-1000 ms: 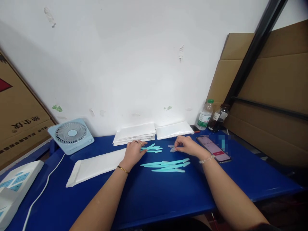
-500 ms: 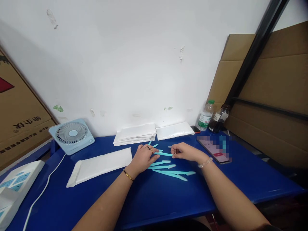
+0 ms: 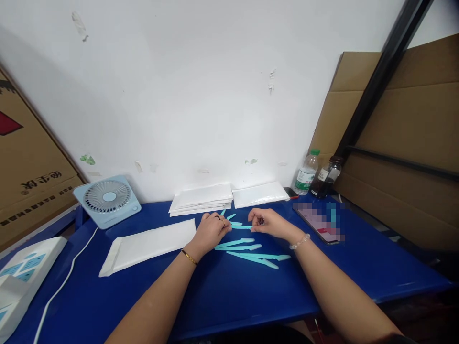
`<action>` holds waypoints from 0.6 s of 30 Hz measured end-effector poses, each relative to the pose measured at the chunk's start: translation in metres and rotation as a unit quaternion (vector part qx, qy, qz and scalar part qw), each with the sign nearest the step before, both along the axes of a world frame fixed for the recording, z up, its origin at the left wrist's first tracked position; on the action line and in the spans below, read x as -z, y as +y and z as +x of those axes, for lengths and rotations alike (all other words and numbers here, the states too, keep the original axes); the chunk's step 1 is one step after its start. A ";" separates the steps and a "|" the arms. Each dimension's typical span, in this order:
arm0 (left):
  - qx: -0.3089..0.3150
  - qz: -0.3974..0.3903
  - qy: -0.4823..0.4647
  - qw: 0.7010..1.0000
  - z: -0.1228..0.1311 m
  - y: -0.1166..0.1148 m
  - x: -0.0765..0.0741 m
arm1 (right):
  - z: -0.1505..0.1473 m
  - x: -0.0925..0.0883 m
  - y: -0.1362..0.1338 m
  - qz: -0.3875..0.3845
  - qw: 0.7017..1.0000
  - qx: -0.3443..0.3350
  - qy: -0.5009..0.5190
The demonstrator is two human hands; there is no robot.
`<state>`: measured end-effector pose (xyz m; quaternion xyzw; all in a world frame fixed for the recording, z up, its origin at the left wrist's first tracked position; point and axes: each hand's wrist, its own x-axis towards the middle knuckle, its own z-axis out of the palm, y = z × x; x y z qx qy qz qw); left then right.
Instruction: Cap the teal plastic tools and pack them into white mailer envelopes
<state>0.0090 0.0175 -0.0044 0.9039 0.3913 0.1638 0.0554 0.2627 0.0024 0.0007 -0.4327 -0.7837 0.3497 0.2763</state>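
Between my two hands a thin turquoise eyebrow razor (image 3: 241,227) is stretched level above the table. My left hand (image 3: 212,229) pinches its left end between thumb and fingers. At the other end, the fingertips of my right hand (image 3: 266,222) are closed on it, covering its head. Just in front lie more turquoise razors (image 3: 247,256) with pale, translucent ends, fanned out in pairs on the blue table (image 3: 251,296). A few others (image 3: 231,217) stick out behind my left hand, partly hidden.
A white padded mailer (image 3: 150,246) lies left of my hands; a stack of mailers (image 3: 201,198) and another mailer (image 3: 261,193) are by the wall. A blue fan (image 3: 107,198) and a power strip (image 3: 28,272) stand left. At right are a phone (image 3: 317,222), a water bottle (image 3: 306,174) and a dark bottle (image 3: 325,177).
Both hands have shifted slightly left with the razor between them, and it has come a little more level. The razors lying in front look about the same.
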 end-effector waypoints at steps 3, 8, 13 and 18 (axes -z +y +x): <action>-0.029 -0.001 0.007 1.000 -0.006 0.006 0.002 | 0.007 0.004 0.004 0.003 1.000 0.011 -0.015; -0.109 -0.015 -0.006 0.994 -0.023 0.018 0.005 | 0.020 0.006 0.010 0.077 0.992 0.057 -0.087; -0.086 -0.011 -0.047 0.995 -0.018 0.011 0.004 | -0.006 0.003 -0.002 0.137 0.978 -0.022 -0.157; 0.025 -0.037 -0.016 0.999 -0.005 -0.002 0.004 | -0.027 0.006 -0.007 0.126 0.970 -0.046 -0.202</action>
